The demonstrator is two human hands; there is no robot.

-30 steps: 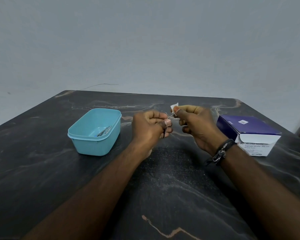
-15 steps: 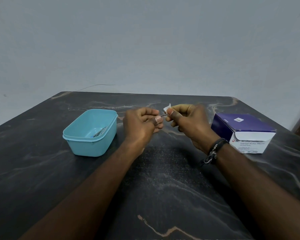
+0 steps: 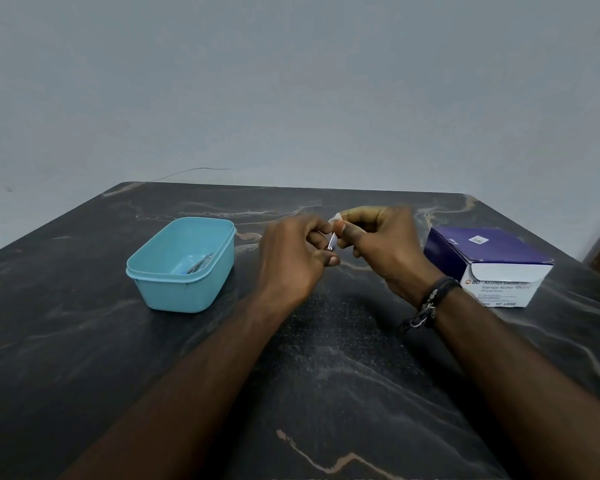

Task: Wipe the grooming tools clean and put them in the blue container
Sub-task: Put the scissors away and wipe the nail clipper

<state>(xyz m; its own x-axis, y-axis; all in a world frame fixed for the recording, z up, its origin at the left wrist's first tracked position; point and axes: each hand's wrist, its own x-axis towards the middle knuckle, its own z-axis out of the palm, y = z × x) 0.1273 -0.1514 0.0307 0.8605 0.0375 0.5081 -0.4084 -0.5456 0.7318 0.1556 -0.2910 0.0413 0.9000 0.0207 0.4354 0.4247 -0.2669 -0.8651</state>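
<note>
Since half a second earlier, both hands had drawn closer: the left hand (image 3: 293,258) gripped a thin metal grooming tool (image 3: 331,242) while the right hand (image 3: 378,244) pinched a small white wipe (image 3: 336,220) around it. Wiping looked unfinished; the light-blue plastic container (image 3: 182,268) waited left on the dark marble desk (image 3: 343,375), already holding another metal tool (image 3: 200,264)

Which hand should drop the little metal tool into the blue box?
Probably the left hand: it grips the metal tool and is nearer the blue container. The right hand pinches the wipe.

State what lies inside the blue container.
Inside the blue container lies one slim metal grooming tool on the floor. The near wall hides part of the floor.
</note>
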